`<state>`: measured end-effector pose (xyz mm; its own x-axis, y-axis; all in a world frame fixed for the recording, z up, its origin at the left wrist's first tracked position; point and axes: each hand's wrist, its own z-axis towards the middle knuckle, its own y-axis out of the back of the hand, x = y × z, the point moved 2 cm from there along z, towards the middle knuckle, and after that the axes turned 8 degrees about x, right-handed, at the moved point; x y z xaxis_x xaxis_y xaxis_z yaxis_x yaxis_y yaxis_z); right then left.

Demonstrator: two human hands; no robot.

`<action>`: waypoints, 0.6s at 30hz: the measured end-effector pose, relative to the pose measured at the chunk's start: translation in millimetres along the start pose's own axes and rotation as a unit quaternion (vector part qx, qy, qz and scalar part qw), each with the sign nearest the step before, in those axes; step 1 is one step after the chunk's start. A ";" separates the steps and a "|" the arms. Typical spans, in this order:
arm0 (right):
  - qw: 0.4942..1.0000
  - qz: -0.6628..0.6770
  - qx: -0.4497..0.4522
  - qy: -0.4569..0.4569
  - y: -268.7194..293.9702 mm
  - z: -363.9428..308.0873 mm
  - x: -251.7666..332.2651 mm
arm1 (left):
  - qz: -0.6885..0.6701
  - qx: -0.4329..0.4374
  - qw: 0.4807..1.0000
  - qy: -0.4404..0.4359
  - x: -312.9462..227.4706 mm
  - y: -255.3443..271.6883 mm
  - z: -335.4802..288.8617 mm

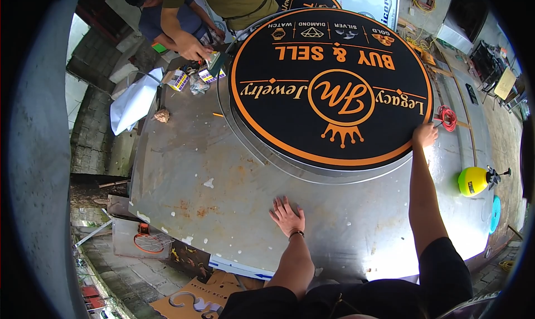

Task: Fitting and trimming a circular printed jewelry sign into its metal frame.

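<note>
A large round black sign (267, 112) with an orange border lies on the metal table (184, 174), its lettering upside down to me. My left hand (288, 217) rests flat on the bare metal in front of the sign, fingers spread and holding nothing. At the sign's right edge is my right hand (426, 134), its fingers closed. A thin dark piece sticks out from them toward a coil of red wire (447, 118); what it is, I cannot make out.
Across the table, a person in an olive shirt (245, 6) works at the sign's far left edge; another person in blue (156, 26) is behind. A yellow-green pump sprayer (472, 182) stands at the right. Small boxes (179, 80), white sheeting (136, 102) and a pencil-like orange stick (218, 115) lie left.
</note>
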<state>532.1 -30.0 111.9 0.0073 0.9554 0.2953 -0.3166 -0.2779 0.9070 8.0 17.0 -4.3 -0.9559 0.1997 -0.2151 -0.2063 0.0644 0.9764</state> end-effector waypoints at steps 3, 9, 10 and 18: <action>1.000 -0.004 -0.001 -0.001 -0.9 0.7 -0.8 | -0.002 0.006 1.000 0.000 -0.8 0.8 -0.3; 1.000 -0.008 -0.005 0.000 -2.2 0.8 -2.4 | -0.003 0.011 1.000 0.000 -0.1 1.7 -0.7; 1.000 -0.008 -0.004 -0.001 -2.1 0.4 -2.5 | -0.003 0.011 1.000 0.000 0.2 1.4 -0.8; 1.000 -0.002 -0.015 0.004 -2.4 1.8 -2.1 | -0.007 0.013 1.000 0.002 -0.7 0.3 -0.2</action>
<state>534.6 -31.5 109.6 0.0010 0.9572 0.2894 -0.3441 -0.2713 0.8989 8.6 16.7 -3.9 -0.9537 0.1950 -0.2291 -0.2145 0.0933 0.9723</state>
